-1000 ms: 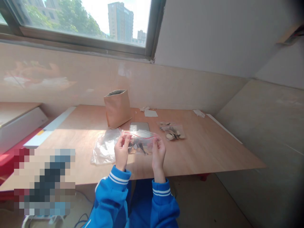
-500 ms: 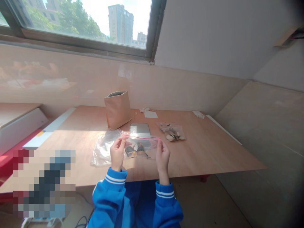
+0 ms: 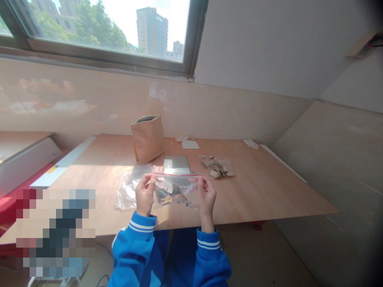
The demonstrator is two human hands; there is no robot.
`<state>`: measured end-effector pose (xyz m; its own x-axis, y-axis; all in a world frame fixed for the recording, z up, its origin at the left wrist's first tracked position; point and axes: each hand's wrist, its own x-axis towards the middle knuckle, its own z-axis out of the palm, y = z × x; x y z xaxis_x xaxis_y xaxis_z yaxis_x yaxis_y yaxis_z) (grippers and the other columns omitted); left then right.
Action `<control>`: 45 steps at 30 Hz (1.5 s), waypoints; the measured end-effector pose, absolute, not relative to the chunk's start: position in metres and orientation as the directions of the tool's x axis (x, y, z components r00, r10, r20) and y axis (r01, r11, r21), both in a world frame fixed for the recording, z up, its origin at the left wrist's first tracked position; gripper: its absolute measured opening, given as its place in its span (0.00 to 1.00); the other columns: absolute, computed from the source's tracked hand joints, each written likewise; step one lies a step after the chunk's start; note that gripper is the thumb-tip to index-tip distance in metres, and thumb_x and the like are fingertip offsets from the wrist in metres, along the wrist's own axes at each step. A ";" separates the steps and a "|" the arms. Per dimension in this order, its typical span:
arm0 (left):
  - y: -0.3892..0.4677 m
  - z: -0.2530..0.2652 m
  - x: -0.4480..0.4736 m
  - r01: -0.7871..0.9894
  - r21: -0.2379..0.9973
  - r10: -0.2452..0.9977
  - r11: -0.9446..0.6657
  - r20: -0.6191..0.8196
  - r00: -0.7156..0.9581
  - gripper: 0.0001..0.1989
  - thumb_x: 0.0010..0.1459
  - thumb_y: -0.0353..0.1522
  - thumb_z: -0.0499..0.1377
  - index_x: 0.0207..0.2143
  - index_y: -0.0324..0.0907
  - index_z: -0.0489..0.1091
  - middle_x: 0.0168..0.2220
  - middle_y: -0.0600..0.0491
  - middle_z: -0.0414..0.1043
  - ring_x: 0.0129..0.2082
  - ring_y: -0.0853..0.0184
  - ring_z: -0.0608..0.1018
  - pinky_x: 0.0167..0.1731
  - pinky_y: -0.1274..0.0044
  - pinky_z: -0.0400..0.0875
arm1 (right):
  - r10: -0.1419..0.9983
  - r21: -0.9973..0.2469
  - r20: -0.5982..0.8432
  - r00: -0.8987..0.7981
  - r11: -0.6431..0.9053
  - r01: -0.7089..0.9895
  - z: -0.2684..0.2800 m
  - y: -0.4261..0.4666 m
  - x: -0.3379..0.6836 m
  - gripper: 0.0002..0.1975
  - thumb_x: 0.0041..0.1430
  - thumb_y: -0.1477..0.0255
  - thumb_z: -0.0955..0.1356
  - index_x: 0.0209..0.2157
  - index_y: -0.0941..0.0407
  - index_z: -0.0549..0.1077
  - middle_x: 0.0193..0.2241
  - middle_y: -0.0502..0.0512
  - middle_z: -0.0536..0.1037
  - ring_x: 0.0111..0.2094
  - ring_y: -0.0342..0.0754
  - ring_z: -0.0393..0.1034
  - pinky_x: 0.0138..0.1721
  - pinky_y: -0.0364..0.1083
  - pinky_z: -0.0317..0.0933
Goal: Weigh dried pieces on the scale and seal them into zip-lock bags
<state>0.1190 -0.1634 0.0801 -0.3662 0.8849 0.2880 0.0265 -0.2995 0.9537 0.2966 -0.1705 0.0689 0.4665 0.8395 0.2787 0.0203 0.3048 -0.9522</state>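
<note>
Pinching a clear zip bag (image 3: 175,187) by its red-lined top, the left hand (image 3: 145,196) and right hand (image 3: 206,196) have drawn it lower and nearer the desk's (image 3: 269,191) front edge than a second ago, the strip now stretched straight, seemingly sealed. Small dark and pale pieces sag inside it above the desk, near an empty clear bag (image 3: 130,187)

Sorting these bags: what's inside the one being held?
The zip bag, held by left hand and right hand, shows small dark and pale pieces; crumpled plastic blurs what they are.
</note>
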 end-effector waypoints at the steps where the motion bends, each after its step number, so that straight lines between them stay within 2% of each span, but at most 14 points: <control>1: -0.163 0.080 0.119 0.026 0.952 0.884 -0.303 0.292 -0.366 0.16 0.55 0.45 0.59 0.28 0.40 0.70 0.24 0.54 0.73 0.21 0.71 0.72 0.23 0.80 0.67 | 0.838 -0.952 0.281 0.468 0.305 0.026 0.069 -0.171 0.297 0.20 0.57 0.53 0.65 0.31 0.58 0.71 0.28 0.58 0.81 0.18 0.43 0.68 0.26 0.44 0.65; 6: -0.162 0.073 0.119 0.010 0.951 0.894 -0.310 0.295 -0.338 0.16 0.55 0.45 0.59 0.30 0.40 0.72 0.24 0.53 0.73 0.25 0.70 0.74 0.24 0.81 0.67 | 0.859 -0.962 0.255 0.444 0.270 0.030 0.073 -0.176 0.301 0.23 0.59 0.52 0.63 0.37 0.58 0.74 0.30 0.58 0.82 0.18 0.45 0.71 0.26 0.45 0.65; 9: -0.161 0.071 0.118 0.004 0.956 0.898 -0.292 0.276 -0.342 0.16 0.53 0.44 0.61 0.32 0.39 0.73 0.23 0.53 0.73 0.23 0.71 0.74 0.23 0.81 0.67 | 0.869 -0.964 0.253 0.426 0.263 0.036 0.074 -0.178 0.303 0.24 0.60 0.53 0.62 0.42 0.59 0.74 0.31 0.59 0.82 0.18 0.46 0.71 0.25 0.45 0.65; 14: -0.162 0.074 0.116 -0.007 0.960 0.898 -0.281 0.260 -0.354 0.16 0.51 0.44 0.63 0.33 0.39 0.74 0.24 0.53 0.74 0.24 0.69 0.75 0.23 0.80 0.68 | 0.852 -0.963 0.235 0.467 0.270 -0.009 0.072 -0.177 0.302 0.23 0.58 0.51 0.64 0.36 0.59 0.73 0.28 0.59 0.81 0.15 0.45 0.68 0.20 0.45 0.63; 18: -0.163 0.076 0.115 -0.004 0.962 0.906 -0.274 0.257 -0.336 0.16 0.50 0.43 0.63 0.32 0.40 0.73 0.27 0.54 0.75 0.22 0.70 0.76 0.24 0.79 0.70 | 0.831 -0.956 0.254 0.496 0.295 -0.005 0.072 -0.175 0.301 0.22 0.57 0.52 0.65 0.33 0.59 0.72 0.26 0.58 0.81 0.17 0.44 0.68 0.22 0.44 0.63; 28: -0.162 0.069 0.124 -0.037 0.953 0.909 -0.302 0.276 -0.311 0.14 0.52 0.42 0.63 0.33 0.40 0.71 0.27 0.53 0.74 0.26 0.69 0.77 0.33 0.76 0.73 | 0.801 -0.958 0.244 0.547 0.288 0.005 0.072 -0.177 0.303 0.21 0.58 0.53 0.65 0.33 0.59 0.72 0.27 0.59 0.81 0.20 0.44 0.69 0.22 0.42 0.62; 34: -0.159 0.068 0.123 -0.043 0.964 0.955 -0.263 0.254 -0.154 0.14 0.49 0.41 0.65 0.30 0.39 0.74 0.29 0.52 0.75 0.31 0.67 0.77 0.36 0.76 0.73 | 0.768 -0.962 0.236 0.595 0.272 0.031 0.075 -0.176 0.305 0.24 0.56 0.51 0.65 0.32 0.60 0.74 0.24 0.57 0.79 0.20 0.45 0.68 0.22 0.42 0.62; 39: -0.159 0.069 0.122 -0.063 0.962 0.951 -0.267 0.252 -0.182 0.13 0.48 0.40 0.66 0.31 0.39 0.74 0.29 0.53 0.75 0.30 0.69 0.76 0.33 0.77 0.72 | 0.864 -0.973 0.220 0.453 0.226 0.041 0.070 -0.174 0.314 0.25 0.55 0.50 0.66 0.35 0.60 0.75 0.28 0.58 0.81 0.22 0.47 0.71 0.23 0.43 0.65; 45: -0.159 0.076 0.119 -0.079 0.962 0.938 -0.262 0.235 -0.254 0.14 0.49 0.40 0.65 0.30 0.38 0.73 0.26 0.54 0.73 0.26 0.71 0.74 0.31 0.78 0.71 | 0.933 -0.976 0.216 0.287 0.219 0.025 0.076 -0.181 0.322 0.20 0.58 0.54 0.66 0.38 0.58 0.74 0.33 0.59 0.82 0.21 0.45 0.73 0.24 0.43 0.65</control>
<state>0.1192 -0.1588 0.0764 -0.2537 0.9383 0.2351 -0.0789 -0.2623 0.9618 0.3215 -0.1810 0.0757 0.2866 0.9333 0.2164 0.0246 0.2186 -0.9755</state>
